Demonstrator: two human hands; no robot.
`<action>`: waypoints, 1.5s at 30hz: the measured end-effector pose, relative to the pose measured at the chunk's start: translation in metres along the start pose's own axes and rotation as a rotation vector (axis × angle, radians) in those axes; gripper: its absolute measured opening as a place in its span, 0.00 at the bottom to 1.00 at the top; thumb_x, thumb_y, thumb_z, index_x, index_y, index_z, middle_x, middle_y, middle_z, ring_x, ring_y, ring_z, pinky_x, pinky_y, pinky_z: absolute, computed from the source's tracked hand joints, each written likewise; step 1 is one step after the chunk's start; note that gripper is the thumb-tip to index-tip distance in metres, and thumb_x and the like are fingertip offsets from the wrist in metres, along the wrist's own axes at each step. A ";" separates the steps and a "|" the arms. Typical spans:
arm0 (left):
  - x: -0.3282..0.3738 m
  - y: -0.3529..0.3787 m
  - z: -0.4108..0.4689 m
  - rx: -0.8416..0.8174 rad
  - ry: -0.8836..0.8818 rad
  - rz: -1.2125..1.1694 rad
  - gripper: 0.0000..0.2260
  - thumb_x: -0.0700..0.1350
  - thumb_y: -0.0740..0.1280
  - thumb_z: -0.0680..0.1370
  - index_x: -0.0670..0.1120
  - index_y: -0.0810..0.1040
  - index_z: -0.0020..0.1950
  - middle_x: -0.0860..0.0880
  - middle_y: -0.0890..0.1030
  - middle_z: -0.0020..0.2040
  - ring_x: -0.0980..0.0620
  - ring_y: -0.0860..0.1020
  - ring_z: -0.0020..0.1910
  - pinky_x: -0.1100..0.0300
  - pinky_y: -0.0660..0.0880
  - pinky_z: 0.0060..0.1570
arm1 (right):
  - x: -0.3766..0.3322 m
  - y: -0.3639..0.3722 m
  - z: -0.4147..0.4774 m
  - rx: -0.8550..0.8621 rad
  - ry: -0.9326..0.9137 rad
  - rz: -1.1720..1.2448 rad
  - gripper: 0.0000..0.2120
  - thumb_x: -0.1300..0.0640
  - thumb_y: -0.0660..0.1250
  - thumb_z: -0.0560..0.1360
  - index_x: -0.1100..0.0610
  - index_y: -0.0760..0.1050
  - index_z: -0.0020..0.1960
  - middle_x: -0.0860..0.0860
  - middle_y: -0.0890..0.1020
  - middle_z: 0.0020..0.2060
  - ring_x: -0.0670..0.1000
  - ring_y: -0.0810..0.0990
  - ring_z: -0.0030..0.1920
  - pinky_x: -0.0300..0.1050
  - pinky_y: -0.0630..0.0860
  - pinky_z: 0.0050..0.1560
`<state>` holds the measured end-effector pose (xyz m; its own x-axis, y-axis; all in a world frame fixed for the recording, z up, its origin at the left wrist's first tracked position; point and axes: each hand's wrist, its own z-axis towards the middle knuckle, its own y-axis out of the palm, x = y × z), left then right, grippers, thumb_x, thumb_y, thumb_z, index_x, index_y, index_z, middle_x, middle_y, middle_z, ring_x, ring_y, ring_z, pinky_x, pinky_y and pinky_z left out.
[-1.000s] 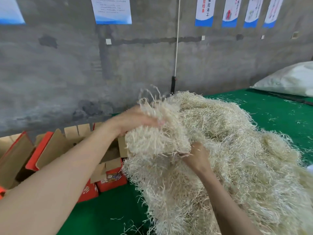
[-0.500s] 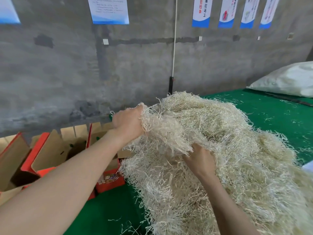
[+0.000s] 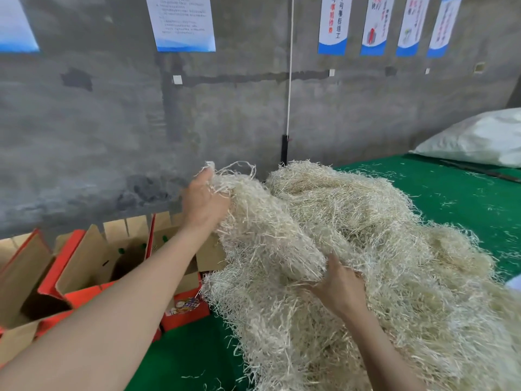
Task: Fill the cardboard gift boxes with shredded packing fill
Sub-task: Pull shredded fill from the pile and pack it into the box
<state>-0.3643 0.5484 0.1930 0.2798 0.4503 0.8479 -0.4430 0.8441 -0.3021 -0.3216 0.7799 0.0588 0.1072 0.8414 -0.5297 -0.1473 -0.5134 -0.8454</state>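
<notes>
A big heap of pale shredded packing fill (image 3: 375,249) lies on the green table. My left hand (image 3: 204,201) grips the far left end of a thick wad of fill (image 3: 267,235) lifted off the heap. My right hand (image 3: 339,289) holds the wad's near end from below, fingers buried in the shreds. Red cardboard gift boxes (image 3: 93,266) with brown flaps stand open at the left, under my left forearm. A second red box (image 3: 186,306) sits beside the heap, partly hidden by my arm.
The green table (image 3: 465,198) stretches to the right, strewn with stray shreds. A white sack (image 3: 479,139) lies at the far right. A grey concrete wall with posters stands close behind, with a white cord (image 3: 290,80) hanging down it.
My left hand has slid left and lifted along the wad, pulling it away from the heap. My right hand stays under the wad's near end.
</notes>
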 end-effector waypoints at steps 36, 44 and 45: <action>0.042 -0.014 -0.004 -0.396 -0.606 -0.812 0.15 0.47 0.56 0.79 0.44 0.80 0.42 0.44 0.82 0.42 0.46 0.82 0.40 0.52 0.79 0.39 | -0.099 -0.059 -0.008 -0.161 -0.375 0.316 0.52 0.48 0.76 0.64 0.52 0.46 0.76 0.44 0.69 0.60 0.40 0.73 0.57 0.39 0.65 0.64; 0.020 -0.012 -0.024 -0.880 -0.438 0.092 0.15 0.39 0.59 0.79 0.37 0.72 0.64 0.44 0.79 0.51 0.51 0.78 0.48 0.56 0.77 0.49 | -0.074 -0.025 0.022 -0.017 -0.229 0.257 0.16 0.76 0.59 0.71 0.67 0.76 0.56 0.63 0.80 0.52 0.57 0.81 0.43 0.50 0.79 0.41; 0.019 -0.007 -0.027 -1.013 -0.340 0.443 0.18 0.39 0.62 0.78 0.38 0.67 0.68 0.46 0.76 0.54 0.53 0.76 0.48 0.60 0.76 0.48 | -0.069 -0.024 0.024 0.012 -0.243 0.241 0.17 0.75 0.60 0.71 0.66 0.76 0.57 0.61 0.81 0.53 0.57 0.81 0.45 0.47 0.79 0.43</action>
<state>-0.3331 0.5588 0.1992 -0.0408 0.7935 0.6073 0.4836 0.5475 -0.6829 -0.3487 0.7382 0.1179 -0.1696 0.7126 -0.6807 -0.1518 -0.7014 -0.6964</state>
